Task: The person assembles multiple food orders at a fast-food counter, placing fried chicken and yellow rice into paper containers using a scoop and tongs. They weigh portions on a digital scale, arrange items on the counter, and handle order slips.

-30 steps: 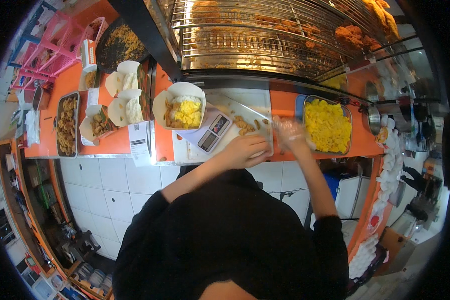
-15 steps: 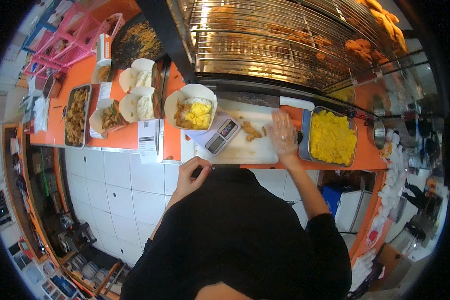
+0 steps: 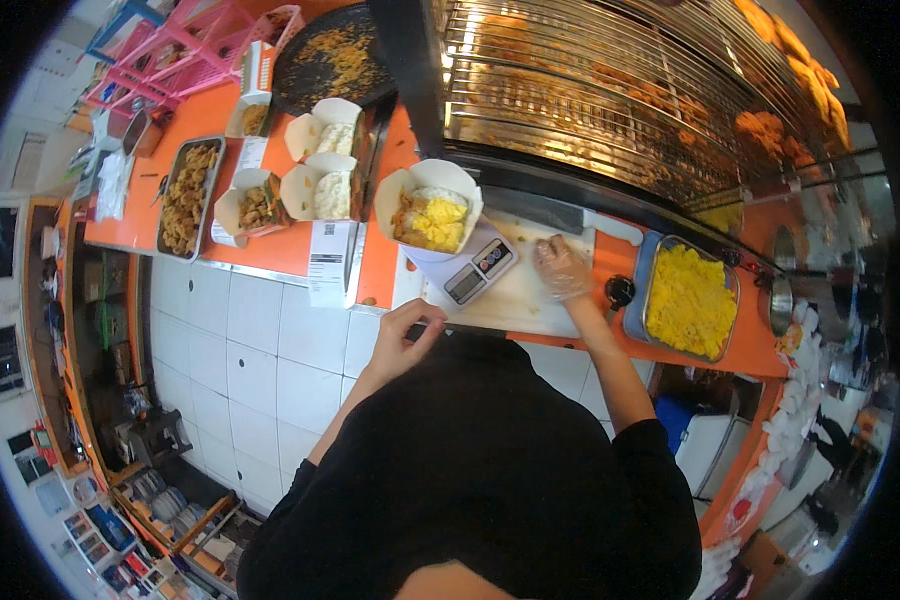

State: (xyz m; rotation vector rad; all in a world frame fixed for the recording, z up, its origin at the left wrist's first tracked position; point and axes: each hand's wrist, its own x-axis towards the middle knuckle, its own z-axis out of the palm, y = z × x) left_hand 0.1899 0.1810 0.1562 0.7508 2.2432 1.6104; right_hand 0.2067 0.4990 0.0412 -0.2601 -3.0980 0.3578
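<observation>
Right hand [image 3: 562, 268], in a clear plastic glove, is resting palm-down w/ fingers spread on the white cutting board [image 3: 530, 290], not gripping anything. Left hand [image 3: 408, 335] is hovering off the table [image 3: 290, 250] edge, just below the board's near-left corner, fingers curling in around a small dark thing; too small to tell what, so can't tell if it's really grasping. Digital scale [image 3: 478, 272] is sitting on the board's left part, just beside the right hand, carrying an open white takeout box [image 3: 430, 212] w/ rice, yellow egg and some brownish food. Metal tray of scrambled egg [image 3: 688, 300] is sitting to the right of the board, near the right hand; a small black round thing [image 3: 619, 291] is lying btwn board and tray. To the left on the orange table: two open boxes w/ rice [image 3: 325, 165], one smaller box w/ fried pieces [image 3: 253, 205], a long metal tray of fried pieces [image 3: 186, 195], a paper sheet [image 3: 327, 262] hanging over the table edge. Wire-rack display case [image 3: 610, 90] w/ fried food is standing behind the board. Pink plastic rack [image 3: 165, 45] is showing at far top left.
</observation>
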